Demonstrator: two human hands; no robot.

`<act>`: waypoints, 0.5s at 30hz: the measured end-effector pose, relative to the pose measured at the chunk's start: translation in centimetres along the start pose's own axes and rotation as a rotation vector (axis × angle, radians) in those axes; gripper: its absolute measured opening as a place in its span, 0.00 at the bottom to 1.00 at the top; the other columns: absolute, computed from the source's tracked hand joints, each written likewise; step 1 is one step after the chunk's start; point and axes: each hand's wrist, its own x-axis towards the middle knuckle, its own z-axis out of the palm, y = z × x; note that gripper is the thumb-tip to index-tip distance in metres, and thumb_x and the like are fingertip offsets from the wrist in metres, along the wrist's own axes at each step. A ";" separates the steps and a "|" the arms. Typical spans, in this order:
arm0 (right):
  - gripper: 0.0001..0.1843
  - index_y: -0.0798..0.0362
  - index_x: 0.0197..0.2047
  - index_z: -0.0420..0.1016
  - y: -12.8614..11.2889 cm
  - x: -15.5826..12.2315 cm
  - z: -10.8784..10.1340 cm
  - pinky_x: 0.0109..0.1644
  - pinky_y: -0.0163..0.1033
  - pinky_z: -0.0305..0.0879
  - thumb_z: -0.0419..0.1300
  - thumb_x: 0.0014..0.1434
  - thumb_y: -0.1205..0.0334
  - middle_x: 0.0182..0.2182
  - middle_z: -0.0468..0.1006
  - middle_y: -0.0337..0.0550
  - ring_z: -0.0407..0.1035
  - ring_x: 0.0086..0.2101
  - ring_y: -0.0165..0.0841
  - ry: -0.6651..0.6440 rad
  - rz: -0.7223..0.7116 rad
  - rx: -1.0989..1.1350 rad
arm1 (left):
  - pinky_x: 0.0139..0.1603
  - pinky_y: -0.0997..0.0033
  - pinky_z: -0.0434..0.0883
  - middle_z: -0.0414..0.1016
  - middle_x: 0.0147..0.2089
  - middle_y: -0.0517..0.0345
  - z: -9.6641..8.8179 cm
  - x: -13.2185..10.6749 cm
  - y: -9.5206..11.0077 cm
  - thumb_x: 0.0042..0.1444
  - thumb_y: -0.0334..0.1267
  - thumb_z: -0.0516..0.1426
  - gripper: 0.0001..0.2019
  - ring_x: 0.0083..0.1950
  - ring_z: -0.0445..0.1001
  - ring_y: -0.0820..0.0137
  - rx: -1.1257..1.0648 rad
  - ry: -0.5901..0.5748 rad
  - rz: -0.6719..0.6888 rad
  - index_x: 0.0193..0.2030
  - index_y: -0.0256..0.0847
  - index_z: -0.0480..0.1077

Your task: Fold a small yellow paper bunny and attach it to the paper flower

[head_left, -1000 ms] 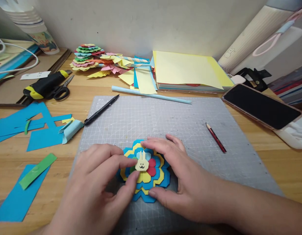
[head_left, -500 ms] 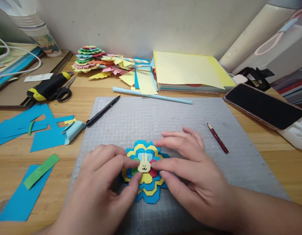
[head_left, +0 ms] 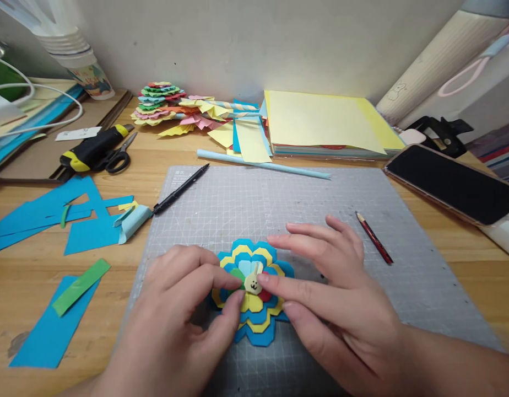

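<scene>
A layered paper flower [head_left: 260,335] in blue and yellow, with green, red and light-blue inner petals, lies on the grey cutting mat [head_left: 279,204]. At its centre sits a small cream paper rabbit head [head_left: 253,283] with a drawn face, its ears leaning right. My left hand [head_left: 188,309] is closed, thumb and index fingertips pinched at the rabbit head's left edge. With its index fingertip, my right hand [head_left: 332,292] touches the rabbit head's right side. The right hand's other fingers are spread above the flower's right petals, hiding some of them.
A black pen [head_left: 181,188] and a red pencil [head_left: 374,238] lie on the mat. Blue paper scraps [head_left: 52,331], scissors [head_left: 118,160] and a black-yellow tool [head_left: 91,150] are at left. Behind are a light-blue paper tube [head_left: 263,164] and paper stack [head_left: 320,121]; a phone [head_left: 456,184] is right.
The rabbit head has tilted to the right, and my right index fingertip has come onto its right edge. The whole view has shifted slightly.
</scene>
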 end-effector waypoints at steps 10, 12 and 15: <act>0.06 0.46 0.40 0.76 0.1 0.4 1.0 0.63 0.58 0.44 0.59 0.59 0.64 0.45 0.76 0.42 0.68 0.50 0.39 0.054 0.130 0.071 | 0.41 0.64 0.69 0.66 0.42 0.57 0.0 0.0 0.0 0.58 0.31 0.57 0.12 0.45 0.67 0.66 -0.001 0.012 0.028 0.47 0.48 0.70; 0.06 0.45 0.41 0.75 0.1 0.3 1.1 0.63 0.57 0.45 0.59 0.60 0.63 0.45 0.76 0.41 0.68 0.49 0.39 0.028 0.117 0.076 | 0.42 0.63 0.69 0.66 0.43 0.58 0.1 -0.1 0.0 0.58 0.31 0.57 0.13 0.45 0.67 0.66 0.007 0.005 0.047 0.48 0.50 0.70; 0.07 0.44 0.42 0.75 0.1 0.2 1.3 0.63 0.57 0.45 0.59 0.61 0.62 0.46 0.76 0.41 0.68 0.50 0.39 0.014 0.103 0.076 | 0.41 0.63 0.68 0.66 0.42 0.58 0.1 -0.2 0.0 0.57 0.31 0.58 0.10 0.44 0.66 0.65 0.021 -0.003 0.046 0.44 0.49 0.71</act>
